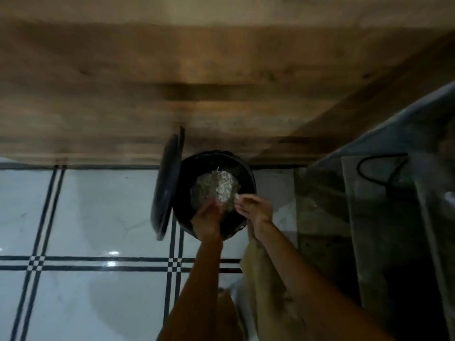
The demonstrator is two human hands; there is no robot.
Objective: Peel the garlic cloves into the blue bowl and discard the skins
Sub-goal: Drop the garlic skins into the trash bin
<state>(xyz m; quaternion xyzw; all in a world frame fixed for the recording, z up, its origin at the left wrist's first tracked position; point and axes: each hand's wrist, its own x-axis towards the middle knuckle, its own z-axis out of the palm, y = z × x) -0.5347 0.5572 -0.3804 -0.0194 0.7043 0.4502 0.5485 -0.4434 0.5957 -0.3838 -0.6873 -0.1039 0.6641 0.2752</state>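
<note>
Left hand (208,217) low over the near rim of a black bin (251,183), fingers pointing in toward the contents; too blurred to tell whether released or grasping. Right hand (256,207) just right of it, over the same rim, fingers curled, thumb and forefinger pinching a pale skin scrap (236,196) at the fingertips. Hands close together but not touching. Both forearms bare, reaching in from the lower edge of view. Garlic skins (216,188) heaped as a pale grey-white mound inside the bin, directly beyond both sets of fingertips and below them; the pinched scrap hanging just above the mound's right edge. Bin lid (167,185) tipped up on edge, left of the left hand, touching the bin's left side. Beige cloth (258,279) hanging under the right forearm, between the two arms. White tiled floor (86,217) with dark double grid lines under the bin and spreading left of the left hand. Wooden panel (172,82) beyond the bin, well past the fingertips. Glass panel (357,230) standing right of the right hand, with a black cable (369,166) looped behind it. Whole view dim and motion-blurred.
</note>
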